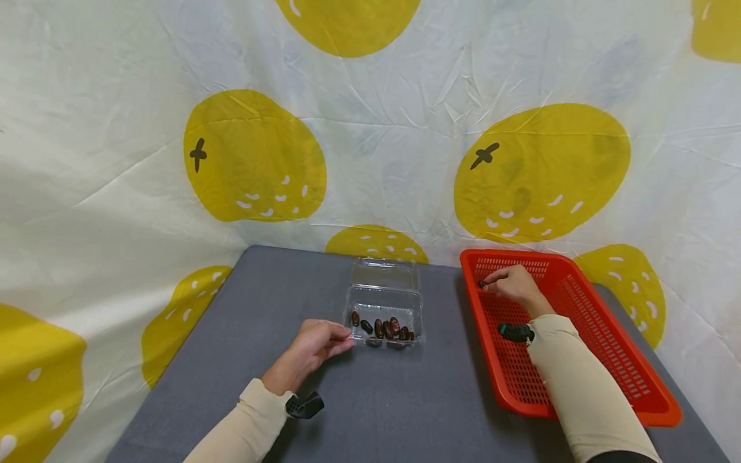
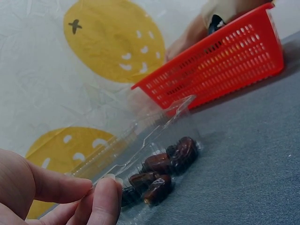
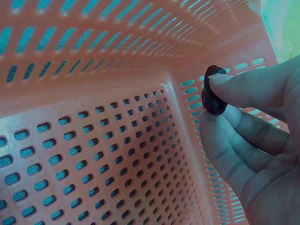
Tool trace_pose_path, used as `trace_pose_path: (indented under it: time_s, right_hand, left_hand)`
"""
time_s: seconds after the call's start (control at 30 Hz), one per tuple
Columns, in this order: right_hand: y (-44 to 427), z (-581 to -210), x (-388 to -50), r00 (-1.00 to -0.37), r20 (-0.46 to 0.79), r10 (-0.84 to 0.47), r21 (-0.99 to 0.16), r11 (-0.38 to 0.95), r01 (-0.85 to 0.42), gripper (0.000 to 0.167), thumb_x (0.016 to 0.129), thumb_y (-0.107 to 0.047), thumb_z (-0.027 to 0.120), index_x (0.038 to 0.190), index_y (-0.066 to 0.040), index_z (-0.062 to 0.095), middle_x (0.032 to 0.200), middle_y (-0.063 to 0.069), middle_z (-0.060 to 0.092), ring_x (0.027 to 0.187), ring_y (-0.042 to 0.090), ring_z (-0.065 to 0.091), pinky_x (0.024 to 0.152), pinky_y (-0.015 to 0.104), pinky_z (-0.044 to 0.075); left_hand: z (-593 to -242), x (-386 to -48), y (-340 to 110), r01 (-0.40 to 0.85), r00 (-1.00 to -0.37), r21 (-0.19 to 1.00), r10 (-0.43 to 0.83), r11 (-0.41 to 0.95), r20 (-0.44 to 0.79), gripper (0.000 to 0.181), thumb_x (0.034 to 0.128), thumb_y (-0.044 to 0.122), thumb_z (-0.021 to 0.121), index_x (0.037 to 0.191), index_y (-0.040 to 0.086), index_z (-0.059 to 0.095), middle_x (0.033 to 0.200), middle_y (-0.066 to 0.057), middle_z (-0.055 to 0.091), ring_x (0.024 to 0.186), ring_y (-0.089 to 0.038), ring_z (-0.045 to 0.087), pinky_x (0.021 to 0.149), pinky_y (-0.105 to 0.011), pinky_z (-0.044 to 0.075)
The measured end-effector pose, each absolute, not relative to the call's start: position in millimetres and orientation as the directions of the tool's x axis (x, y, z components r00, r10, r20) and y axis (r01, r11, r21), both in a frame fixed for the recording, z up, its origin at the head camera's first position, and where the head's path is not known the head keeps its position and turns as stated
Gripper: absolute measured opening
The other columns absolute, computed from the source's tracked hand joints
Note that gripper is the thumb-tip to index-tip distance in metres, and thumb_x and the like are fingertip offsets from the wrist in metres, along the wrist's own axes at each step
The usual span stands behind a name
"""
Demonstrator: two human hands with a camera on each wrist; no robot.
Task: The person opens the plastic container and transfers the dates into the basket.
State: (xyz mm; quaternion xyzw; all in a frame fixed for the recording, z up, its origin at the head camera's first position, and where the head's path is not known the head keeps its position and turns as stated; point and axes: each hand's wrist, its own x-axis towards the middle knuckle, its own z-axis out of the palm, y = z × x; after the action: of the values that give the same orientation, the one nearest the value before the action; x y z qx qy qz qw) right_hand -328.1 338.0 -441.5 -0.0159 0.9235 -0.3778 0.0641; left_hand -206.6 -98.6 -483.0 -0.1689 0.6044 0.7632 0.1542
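Note:
A clear plastic clamshell box stands on the table with its lid folded back. Several brown dates lie in it, toward the near side. My left hand pinches the box's near left rim between thumb and fingers; the left wrist view shows the dates just beyond the fingertips. Over the inside of the red basket, my right hand holds one dark date between thumb and fingertips. That date is near the basket's far left corner, above the perforated floor.
The grey table bears both box and basket, with a gap between them. Behind and to the left hangs a white cloth printed with yellow fruit. The basket's raised walls surround my right hand.

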Motion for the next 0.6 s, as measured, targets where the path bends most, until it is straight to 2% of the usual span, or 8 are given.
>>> trace_pose_path:
  time_s: [0.2, 0.6]
  right_hand:
    - [338.1, -446.2, -330.5, -0.989, -0.124, -0.085, -0.701, 0.712, 0.026, 0.031, 0.091, -0.012, 0.075, 0.114, 0.009, 0.074, 0.096, 0.01, 0.08, 0.081, 0.012, 0.065, 0.071, 0.022, 0.057]
    - [339.7, -450.0, -331.4, -0.984, -0.151, -0.097, -0.688, 0.724, 0.034, 0.031, 0.094, -0.014, 0.073, 0.116, 0.008, 0.074, 0.099, 0.013, 0.08, 0.086, 0.017, 0.067, 0.075, 0.026, 0.058]
  left_hand:
    - [-482.8, -207.3, -99.0, -0.447, -0.892, 0.868, 0.039, -0.218, -0.45, 0.03, 0.0902, -0.008, 0.07, 0.118, -0.019, 0.065, 0.083, -0.013, 0.075, 0.069, -0.014, 0.073, 0.067, -0.024, 0.066]
    - [-483.7, -207.3, -99.0, -0.439, -0.896, 0.872, 0.031, -0.215, -0.443, 0.027, 0.0901, -0.009, 0.07, 0.115, -0.018, 0.066, 0.081, -0.012, 0.075, 0.069, -0.015, 0.073, 0.066, -0.024, 0.066]
